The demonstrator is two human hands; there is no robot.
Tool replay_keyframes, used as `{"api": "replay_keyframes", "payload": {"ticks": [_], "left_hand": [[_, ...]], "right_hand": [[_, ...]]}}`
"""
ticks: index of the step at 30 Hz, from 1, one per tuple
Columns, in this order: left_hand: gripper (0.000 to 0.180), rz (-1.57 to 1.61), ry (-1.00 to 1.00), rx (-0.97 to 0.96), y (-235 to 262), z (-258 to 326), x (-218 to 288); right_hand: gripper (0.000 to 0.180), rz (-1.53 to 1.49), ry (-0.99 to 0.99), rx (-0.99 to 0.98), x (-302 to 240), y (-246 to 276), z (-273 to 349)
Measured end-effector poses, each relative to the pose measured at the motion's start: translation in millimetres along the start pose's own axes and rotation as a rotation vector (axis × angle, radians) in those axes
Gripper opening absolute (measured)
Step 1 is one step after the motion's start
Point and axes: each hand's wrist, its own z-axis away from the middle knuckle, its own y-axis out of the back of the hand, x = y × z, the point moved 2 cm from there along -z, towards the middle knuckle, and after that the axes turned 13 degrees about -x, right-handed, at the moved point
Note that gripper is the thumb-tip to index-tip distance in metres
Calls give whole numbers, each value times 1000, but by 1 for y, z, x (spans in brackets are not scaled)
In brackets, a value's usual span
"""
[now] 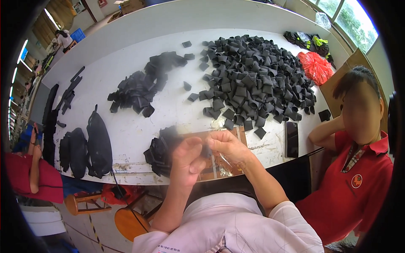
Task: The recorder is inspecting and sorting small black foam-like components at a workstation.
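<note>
My left hand [187, 157] and my right hand [230, 147] meet near the table's front edge. Their fingers are closed in a pinch on a small black fabric piece [206, 152], mostly hidden between them; the left hand is slightly blurred. Beneath them lies a brown board [236, 135] with strips of clear tape. A stack of flat black fabric pieces [158, 158] sits just left of my left hand. Beyond my hands spreads a large heap of small folded black fabric loops [257, 80].
Further left are a looser black pile [135, 90] and long black bundles [99, 143]. A phone [291, 139] lies on the white table [177, 109] at right. A red plastic bag [315, 67] is at the back right. A person in red [350, 185] sits close on my right.
</note>
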Motion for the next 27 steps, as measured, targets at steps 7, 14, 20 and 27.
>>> {"api": "replay_keyframes", "payload": {"ticks": [7,14,20,27], "left_hand": [[23,-868,-213,255,-9,4,10],[18,-1439,-349,-123,-33,-1,29],[10,-1233,-493,17,-28,-1,21],[7,-492,-499,-41,-14,1,23]], "right_hand": [[24,359,20,176,1,3,5],[35,1129,447,390,-14,-24,26],[34,1212,417,393,-19,-31,21],[21,1333,476,423,-26,-34,18]]}}
